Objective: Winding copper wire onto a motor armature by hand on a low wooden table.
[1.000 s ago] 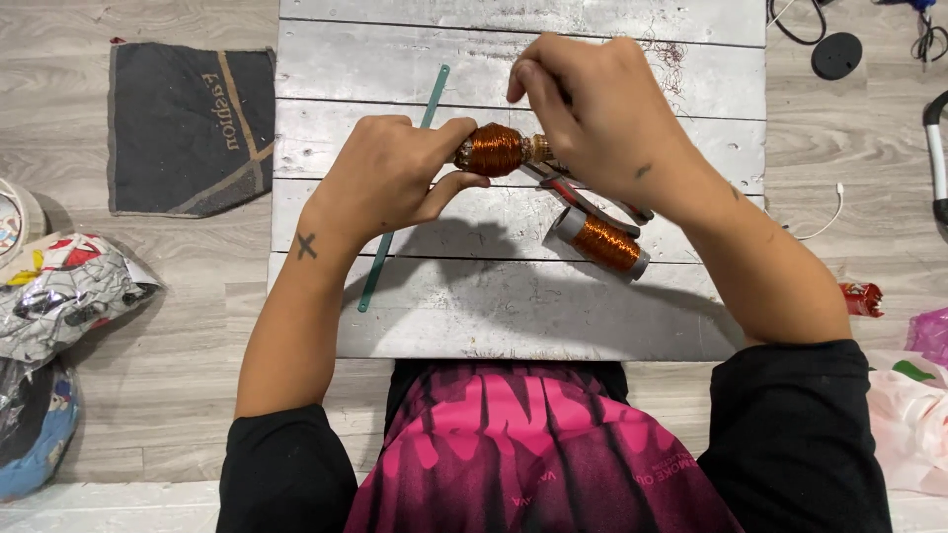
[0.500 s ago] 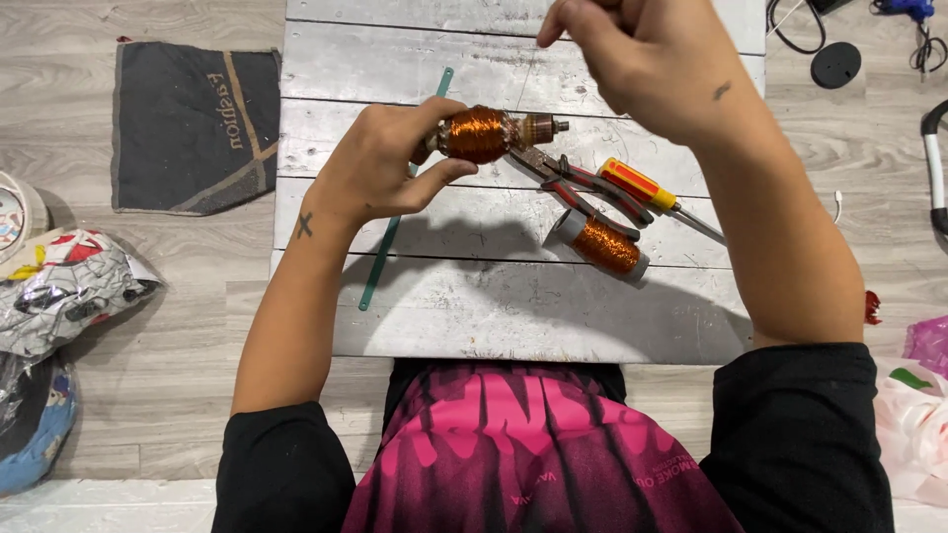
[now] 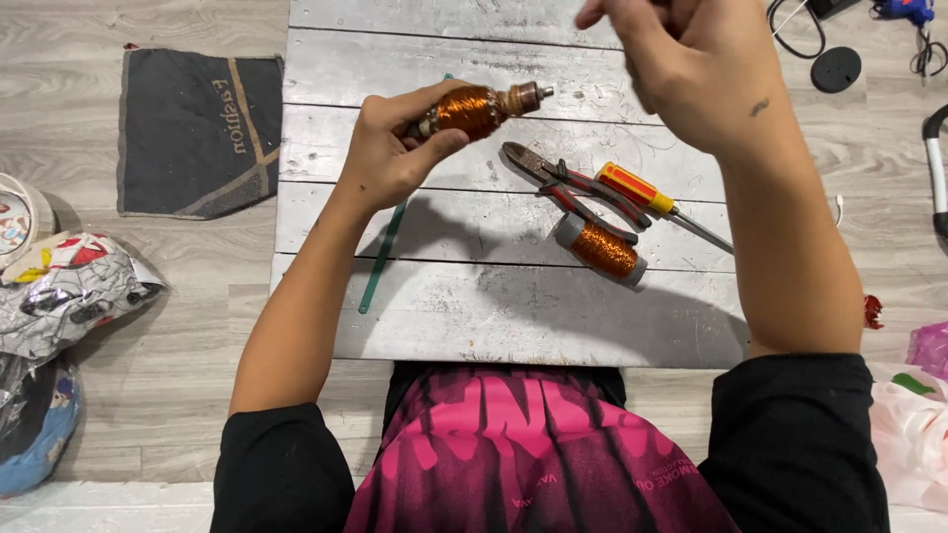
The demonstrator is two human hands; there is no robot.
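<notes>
We are gripping a copper-wound armature (image 3: 474, 109) in our left hand (image 3: 395, 158), fingers curled around it, holding it above the grey plank board (image 3: 444, 326). Our right hand (image 3: 691, 59) is hovering above the board's far edge, fingers loosely bunched; we cannot tell whether it is pinching anything. Pliers (image 3: 563, 183), a screwdriver (image 3: 652, 197) and a copper wire spool (image 3: 600, 249) are lying on the board.

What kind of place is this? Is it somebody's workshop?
Probably a makeshift home repair spot on the floor, not a fitted workshop. A pale plank board on wood-look flooring serves as the bench, with pliers, a screwdriver and a copper wire spool on it.
</notes>
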